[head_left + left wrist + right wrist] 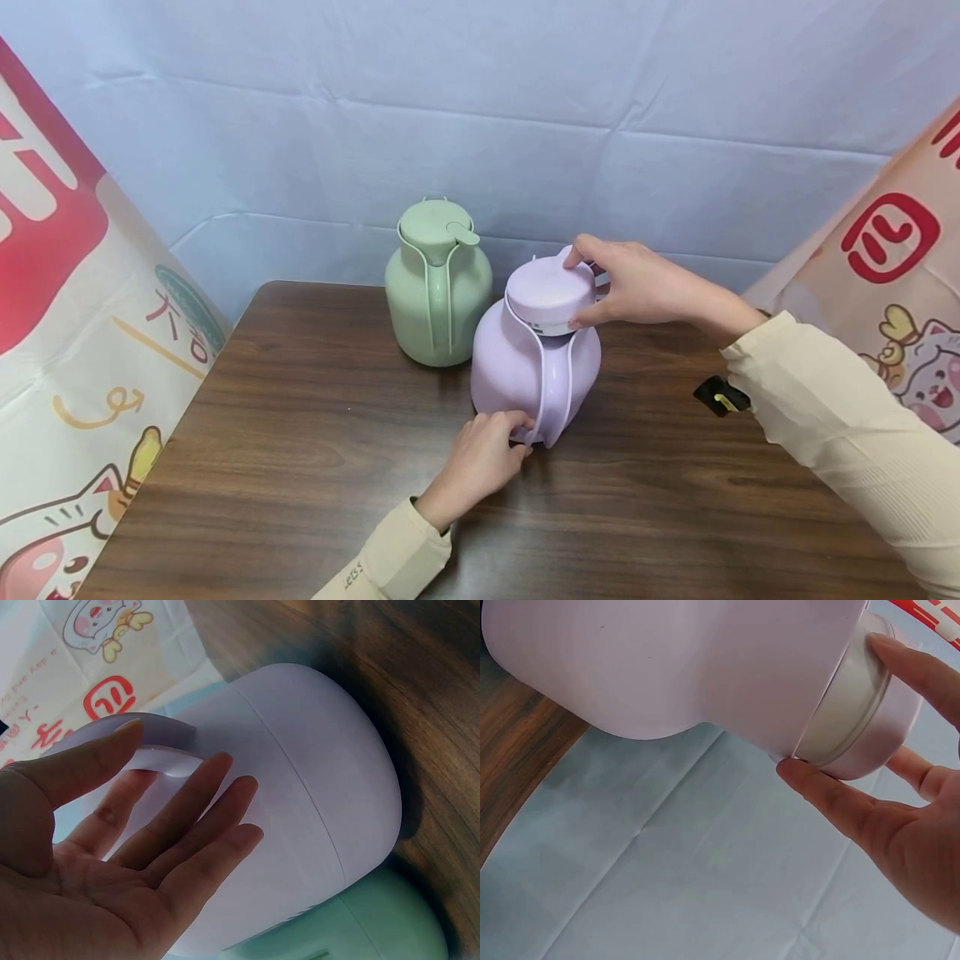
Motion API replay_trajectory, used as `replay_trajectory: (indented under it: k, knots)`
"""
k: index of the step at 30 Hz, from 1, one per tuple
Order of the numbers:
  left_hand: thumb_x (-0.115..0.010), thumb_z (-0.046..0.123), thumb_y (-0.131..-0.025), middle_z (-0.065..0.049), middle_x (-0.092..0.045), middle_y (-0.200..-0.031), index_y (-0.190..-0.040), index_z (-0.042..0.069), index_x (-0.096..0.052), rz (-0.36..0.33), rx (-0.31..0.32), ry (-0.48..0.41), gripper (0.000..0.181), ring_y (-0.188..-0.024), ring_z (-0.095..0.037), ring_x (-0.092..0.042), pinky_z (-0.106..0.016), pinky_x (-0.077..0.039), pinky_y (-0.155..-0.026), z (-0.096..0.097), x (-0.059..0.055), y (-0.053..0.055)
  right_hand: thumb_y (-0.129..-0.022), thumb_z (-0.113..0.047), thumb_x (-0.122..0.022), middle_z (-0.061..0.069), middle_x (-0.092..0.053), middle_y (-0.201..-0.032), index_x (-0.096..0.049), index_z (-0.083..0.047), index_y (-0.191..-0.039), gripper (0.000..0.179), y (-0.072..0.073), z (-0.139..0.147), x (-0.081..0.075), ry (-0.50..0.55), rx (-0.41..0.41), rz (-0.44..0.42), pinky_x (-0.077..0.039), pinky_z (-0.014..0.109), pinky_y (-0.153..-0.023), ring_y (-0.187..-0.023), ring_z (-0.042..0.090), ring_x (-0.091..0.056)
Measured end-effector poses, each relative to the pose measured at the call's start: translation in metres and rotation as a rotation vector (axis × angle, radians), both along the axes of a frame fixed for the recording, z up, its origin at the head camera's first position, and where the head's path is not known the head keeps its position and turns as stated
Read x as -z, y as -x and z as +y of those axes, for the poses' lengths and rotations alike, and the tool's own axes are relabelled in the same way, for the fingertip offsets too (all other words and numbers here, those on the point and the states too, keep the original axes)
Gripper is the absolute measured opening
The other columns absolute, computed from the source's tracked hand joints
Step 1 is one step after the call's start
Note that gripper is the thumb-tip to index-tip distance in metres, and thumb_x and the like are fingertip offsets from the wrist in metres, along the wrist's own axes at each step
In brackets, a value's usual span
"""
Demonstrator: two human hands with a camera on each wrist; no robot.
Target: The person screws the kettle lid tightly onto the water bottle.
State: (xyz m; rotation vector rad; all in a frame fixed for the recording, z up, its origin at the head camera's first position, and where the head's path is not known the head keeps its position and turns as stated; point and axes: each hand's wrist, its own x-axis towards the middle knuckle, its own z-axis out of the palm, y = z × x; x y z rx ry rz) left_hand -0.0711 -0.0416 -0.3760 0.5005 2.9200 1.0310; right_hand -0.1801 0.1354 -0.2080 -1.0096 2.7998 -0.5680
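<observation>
A lilac insulated jug stands on the table, its handle facing the person. My right hand grips its round lid from the right side, thumb and fingers spread around the edge. The lid sits raised in the neck; its pale collar shows below the lilac cap in the right wrist view. Low on the jug, my left hand pinches the lower end of the handle between thumb and index finger. The other fingers of that hand extend loosely beside the jug's body.
Just behind and left of the lilac jug stands a similar green jug with its lid on. A small black item with a yellow mark is by the right sleeve. Pale cloth hangs behind the wooden table; printed sheets flank it.
</observation>
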Motion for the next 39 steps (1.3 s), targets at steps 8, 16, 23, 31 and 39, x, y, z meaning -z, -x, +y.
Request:
replay_trajectory:
  k: [8,16,23,31,39]
  knots:
    - [-0.073,0.009,-0.072,0.005,-0.067,-0.078,-0.090,0.016,-0.069,0.006,0.004,0.002,0.019,-0.069,-0.017,-0.063,-0.030,-0.046,-0.058,0.0002,0.0003,0.0003,-0.065,-0.020,-0.082,0.016,-0.058,-0.107,-0.048,-0.006,-0.105,0.055,-0.0004,0.0007,0.0008,0.013,0.027,-0.021,-0.044,0.042,-0.080,-0.097,0.028,-0.055]
    - [-0.073,0.009,-0.072,0.004,-0.067,-0.078,-0.090,0.016,-0.069,0.006,0.003,0.005,0.019,-0.068,-0.017,-0.062,-0.030,-0.046,-0.057,0.0002,0.0009,0.0009,-0.067,-0.026,-0.080,0.016,-0.058,-0.108,-0.049,-0.004,-0.109,0.056,-0.0004,-0.0003,-0.0004,-0.004,0.044,-0.026,-0.042,0.043,-0.080,-0.096,0.028,-0.055]
    - [-0.072,0.008,-0.073,0.004,-0.067,-0.079,-0.090,0.016,-0.069,0.003,0.005,0.002,0.019,-0.069,-0.017,-0.062,-0.031,-0.046,-0.058,0.0000,-0.0001,0.0003,-0.072,-0.038,-0.075,0.011,-0.059,-0.109,-0.054,-0.003,-0.110,0.056,-0.0019,-0.0025,-0.0059,-0.017,0.082,-0.050,-0.043,0.040,-0.078,-0.091,0.025,-0.057]
    - [-0.072,0.008,-0.073,0.003,-0.068,-0.079,-0.090,0.016,-0.069,0.001,0.002,0.000,0.019,-0.069,-0.018,-0.062,-0.031,-0.046,-0.058,0.0001,-0.0004,0.0000,-0.073,-0.036,-0.075,0.016,-0.058,-0.111,-0.054,-0.002,-0.115,0.058,-0.0015,-0.0045,-0.0058,-0.019,0.089,-0.055,-0.043,0.041,-0.081,-0.093,0.026,-0.058]
    - [-0.072,0.009,-0.073,0.004,-0.067,-0.079,-0.090,0.016,-0.069,0.002,0.000,0.002,0.018,-0.069,-0.019,-0.062,-0.032,-0.046,-0.059,0.0002,-0.0006,0.0000,-0.075,-0.034,-0.074,0.016,-0.059,-0.108,-0.054,-0.003,-0.115,0.055,-0.0050,-0.0030,-0.0040,-0.015,0.068,-0.017,-0.042,0.042,-0.079,-0.092,0.027,-0.056]
